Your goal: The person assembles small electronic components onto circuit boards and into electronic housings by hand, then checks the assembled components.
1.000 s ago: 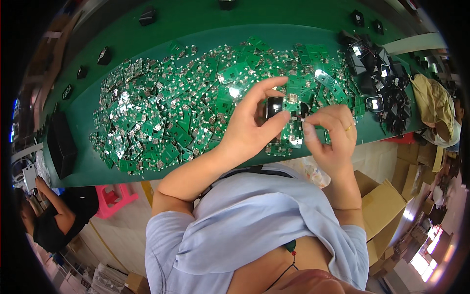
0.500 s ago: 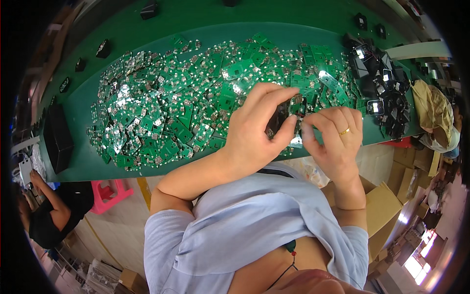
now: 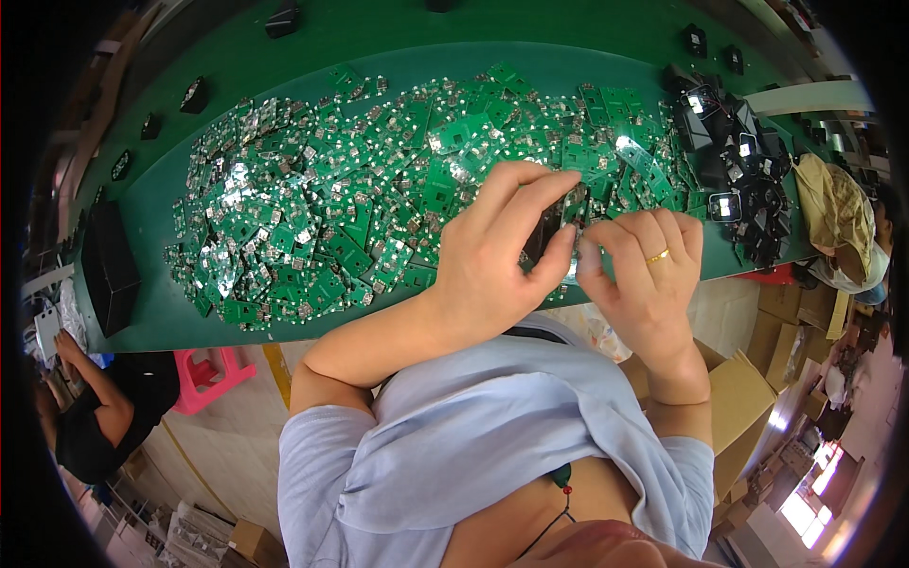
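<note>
My left hand (image 3: 492,256) is curled round a black plastic housing (image 3: 538,237), with the thumb and fingers at its sides. Much of the housing is hidden behind that hand. A small part with metal bits shows in its open side. Close by on the right, my right hand (image 3: 649,270) is closed in a pinch, thumb against index finger, at the housing's edge. Whatever those fingertips hold is too small or covered to make out. Beyond and left of both hands, loose green circuit boards (image 3: 355,213) lie in a wide heap on the green table (image 3: 606,59).
Black housings (image 3: 757,204), some with clear windows, are piled at the right. A large black box-like piece (image 3: 109,270) stands at the left edge. Several single housings sit along the far side. Below are a pink stool (image 3: 210,377), a cardboard box (image 3: 743,402) and a co-worker's arm (image 3: 99,383).
My right hand has shifted very slightly, its fingertips closer to the housing. The left hand keeps its hold on the housing, which has tilted a little.
</note>
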